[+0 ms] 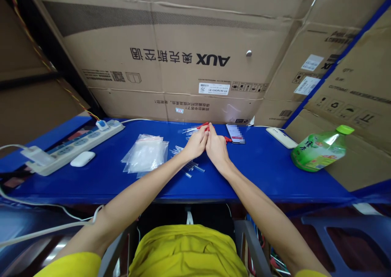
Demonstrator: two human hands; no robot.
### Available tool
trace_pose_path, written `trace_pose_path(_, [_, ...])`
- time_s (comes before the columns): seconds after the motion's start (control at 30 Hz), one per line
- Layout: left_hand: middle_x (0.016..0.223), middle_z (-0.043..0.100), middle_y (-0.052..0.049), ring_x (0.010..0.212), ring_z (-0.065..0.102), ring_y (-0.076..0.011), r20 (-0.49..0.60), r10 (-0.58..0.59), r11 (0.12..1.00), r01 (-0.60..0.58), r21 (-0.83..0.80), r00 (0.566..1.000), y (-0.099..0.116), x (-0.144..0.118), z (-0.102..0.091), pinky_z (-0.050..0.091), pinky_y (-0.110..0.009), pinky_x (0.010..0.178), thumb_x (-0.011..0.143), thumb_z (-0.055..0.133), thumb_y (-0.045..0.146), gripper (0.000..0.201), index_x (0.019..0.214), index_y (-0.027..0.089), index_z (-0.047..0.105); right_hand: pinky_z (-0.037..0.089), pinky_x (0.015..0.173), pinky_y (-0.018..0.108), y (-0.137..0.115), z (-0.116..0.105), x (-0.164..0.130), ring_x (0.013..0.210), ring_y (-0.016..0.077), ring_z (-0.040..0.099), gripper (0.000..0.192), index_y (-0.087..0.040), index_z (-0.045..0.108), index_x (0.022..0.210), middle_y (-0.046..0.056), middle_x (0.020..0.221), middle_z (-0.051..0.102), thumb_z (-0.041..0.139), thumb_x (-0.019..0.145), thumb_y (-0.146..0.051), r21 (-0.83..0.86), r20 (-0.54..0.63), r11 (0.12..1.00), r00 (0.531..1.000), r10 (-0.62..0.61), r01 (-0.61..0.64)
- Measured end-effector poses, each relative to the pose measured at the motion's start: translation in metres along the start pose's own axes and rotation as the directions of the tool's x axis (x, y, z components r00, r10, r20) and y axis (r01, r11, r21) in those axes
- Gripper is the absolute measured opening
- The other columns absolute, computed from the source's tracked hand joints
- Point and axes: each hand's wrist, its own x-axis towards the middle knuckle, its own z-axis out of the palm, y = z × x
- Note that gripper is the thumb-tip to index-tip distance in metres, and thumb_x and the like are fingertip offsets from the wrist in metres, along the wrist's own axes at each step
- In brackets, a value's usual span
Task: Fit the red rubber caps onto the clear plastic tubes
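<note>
Over the middle of the blue table, my left hand (196, 143) and my right hand (216, 146) meet, fingers closed and pressed together. Small red pieces (204, 125) show at and just beyond my fingertips; what is pinched between them is mostly hidden. Another red piece (227, 139) lies to the right of my right hand. Thin clear tubes (195, 167) are scattered beneath and beside my left wrist. Further clear sticks (190, 130) lie behind my left hand. A stack of clear plastic bags (146, 154) rests left of my left forearm.
A white power strip (82, 142) and a white earphone case (82, 159) occupy the left side. Behind my right hand lies a phone (235, 133). A pale flat device (281, 137) and a green bottle (319, 150) stand right. Cardboard (171, 32) walls the back.
</note>
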Motion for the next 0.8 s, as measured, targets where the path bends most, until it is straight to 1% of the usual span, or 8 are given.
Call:
trace_pose_path(0.13, [0.123, 0.070, -0.020, 0.113, 0.069, -0.0283, -0.012, -0.013, 1.000, 0.013, -0.014, 1.000, -0.001, -0.001, 0.004, 0.051, -0.042, 0.100, 0.110, 0.029, 0.047, 0.049, 0.134, 0.014, 0.055, 0.054, 0.080, 0.036, 0.006, 0.001, 0.003, 0.078, 0.0283, 0.074, 0.055, -0.004, 0.051, 0.154, 0.022, 0.093, 0.078, 0.032, 0.107, -0.026, 0.083, -0.039, 0.996, 0.999, -0.025, 0.028])
trace_pose_path(0.23, [0.122, 0.071, -0.019, 0.109, 0.070, -0.0279, 0.024, -0.002, 1.000, 0.002, 0.008, 1.000, -0.003, -0.001, -0.004, 0.051, -0.041, 0.097, 0.110, 0.030, 0.045, 0.046, 0.133, 0.014, 0.056, 0.053, 0.082, 0.035, 0.016, 0.001, 0.006, 0.083, 0.0287, 0.075, 0.051, -0.008, 0.058, 0.148, 0.020, 0.098, 0.079, 0.033, 0.106, -0.025, 0.085, -0.033, 0.992, 0.995, -0.095, 0.098])
trace_pose_path(0.37, [0.112, 0.073, -0.017, 0.093, 0.070, -0.0264, 0.178, 0.040, 0.994, -0.057, 0.095, 0.983, -0.008, -0.002, -0.027, 0.051, -0.038, 0.090, 0.109, 0.036, 0.044, 0.043, 0.124, 0.014, 0.062, 0.051, 0.085, 0.031, 0.035, -0.007, 0.011, 0.090, 0.0261, 0.075, 0.043, -0.015, 0.066, 0.138, 0.016, 0.104, 0.080, 0.039, 0.106, -0.022, 0.117, 0.063, 0.964, 0.967, -0.246, 0.237])
trace_pose_path(0.53, [0.092, 0.074, -0.011, 0.080, 0.067, -0.0223, 0.406, 0.047, 0.992, -0.090, 0.087, 0.913, -0.004, 0.002, -0.049, 0.050, -0.033, 0.082, 0.106, 0.046, 0.045, 0.038, 0.103, 0.018, 0.072, 0.050, 0.088, 0.030, 0.054, -0.020, 0.015, 0.099, 0.0237, 0.075, 0.038, -0.022, 0.073, 0.130, 0.010, 0.114, 0.080, 0.044, 0.106, -0.023, 0.277, 0.193, 0.883, 0.878, -0.437, 0.379])
trace_pose_path(0.6, [0.091, 0.075, -0.009, 0.078, 0.067, -0.0206, 0.426, 0.036, 0.997, -0.062, 0.049, 0.904, 0.002, 0.005, -0.055, 0.049, -0.032, 0.080, 0.105, 0.050, 0.045, 0.037, 0.102, 0.018, 0.074, 0.051, 0.088, 0.030, 0.057, -0.025, 0.016, 0.099, 0.0231, 0.074, 0.038, -0.022, 0.074, 0.130, 0.009, 0.111, 0.080, 0.045, 0.105, -0.025, 0.338, 0.206, 0.868, 0.871, -0.446, 0.364])
trace_pose_path(0.67, [0.087, 0.075, -0.007, 0.075, 0.066, -0.0191, 0.463, 0.014, 1.000, -0.006, -0.019, 0.886, 0.009, 0.008, -0.063, 0.049, -0.030, 0.077, 0.103, 0.054, 0.046, 0.036, 0.097, 0.018, 0.076, 0.052, 0.079, 0.029, 0.057, -0.031, 0.015, 0.081, 0.0202, 0.072, 0.039, -0.020, 0.074, 0.131, 0.006, 0.090, 0.079, 0.045, 0.105, -0.030, 0.423, 0.264, 0.855, 0.862, -0.433, 0.301])
trace_pose_path(0.73, [0.081, 0.074, -0.006, 0.072, 0.065, -0.0176, 0.495, -0.007, 0.993, 0.063, -0.096, 0.869, 0.015, 0.009, -0.071, 0.048, -0.029, 0.073, 0.101, 0.057, 0.048, 0.038, 0.088, 0.018, 0.076, 0.047, 0.061, 0.025, 0.057, -0.036, 0.013, 0.055, 0.0145, 0.059, 0.044, -0.016, 0.071, 0.135, -0.002, 0.062, 0.064, 0.046, 0.105, -0.035, 0.524, 0.373, 0.833, 0.832, -0.409, 0.175])
trace_pose_path(0.8, [0.066, 0.065, -0.002, 0.061, 0.058, -0.0144, 0.468, -0.062, 0.981, 0.141, -0.136, 0.881, 0.017, 0.010, -0.079, 0.044, -0.027, 0.065, 0.102, 0.054, 0.050, 0.043, 0.082, 0.017, 0.072, 0.037, 0.046, 0.021, 0.057, -0.040, 0.011, 0.041, 0.0101, 0.043, 0.050, -0.013, 0.065, 0.142, -0.009, 0.051, 0.046, 0.047, 0.105, -0.041, 0.602, 0.461, 0.798, 0.806, -0.372, 0.024])
